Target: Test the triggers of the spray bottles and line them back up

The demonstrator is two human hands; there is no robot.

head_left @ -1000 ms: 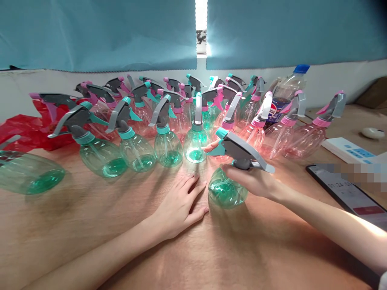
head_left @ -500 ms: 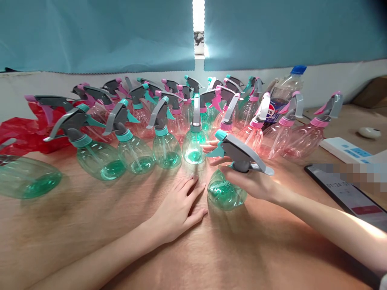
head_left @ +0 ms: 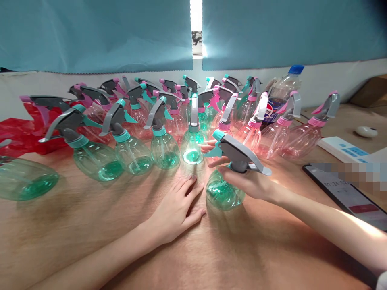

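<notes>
My right hand is round the neck of a green spray bottle, thumb on the near side and fingers behind it. The bottle's grey head with a teal nozzle points up and left, and its base appears to rest on the table. Palm down on the wood, my left hand lies flat to the left of this bottle, fingers spread and holding nothing. Beyond both hands stand green spray bottles in a row, with pink spray bottles to the right.
More spray bottles crowd behind the front row. A cola bottle with a blue cap stands at the back right. On the right are a phone, a white device and a white mouse-like object. A red plastic bag lies at left.
The whole scene has shifted slightly left in the view. Both hands and the held spray bottle keep the same pose.
</notes>
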